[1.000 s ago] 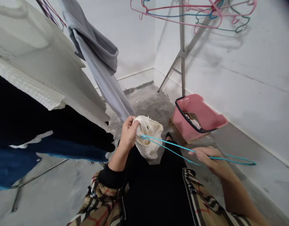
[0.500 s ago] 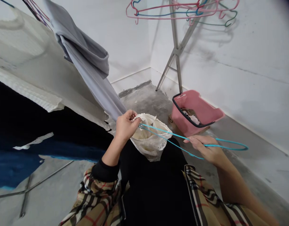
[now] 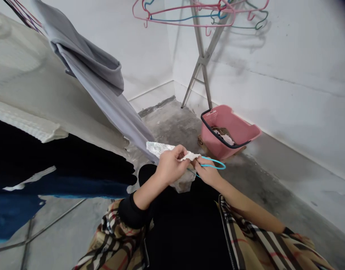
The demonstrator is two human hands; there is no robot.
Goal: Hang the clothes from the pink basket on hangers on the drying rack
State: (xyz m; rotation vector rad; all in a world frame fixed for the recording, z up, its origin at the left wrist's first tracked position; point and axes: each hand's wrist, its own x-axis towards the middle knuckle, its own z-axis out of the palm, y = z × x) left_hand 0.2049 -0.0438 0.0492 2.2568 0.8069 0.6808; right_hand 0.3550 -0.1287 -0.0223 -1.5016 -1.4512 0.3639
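Above floor point(image 3: 175, 123), cloth point(image 3: 191, 156) bridges left grip point(image 3: 170, 165), right grip point(image 3: 208, 173).

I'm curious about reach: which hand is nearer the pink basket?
Right. In this view, the right hand is below and left of the pink basket; the left hand, pinching white fabric, is farther left.

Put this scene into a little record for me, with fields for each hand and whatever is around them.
Left hand: pinches the bunched edge of a white cloth; the hand is close beside the right
Right hand: at the cloth's other side, with the light-blue hanger in its grip
Hanger: one end loops out past the right hand; the rest is mostly hidden
Floor: pink basket with a dark rim, some fabric inside
Left side: grey garment hanging
Above: pink hanger among others, near a metal stand
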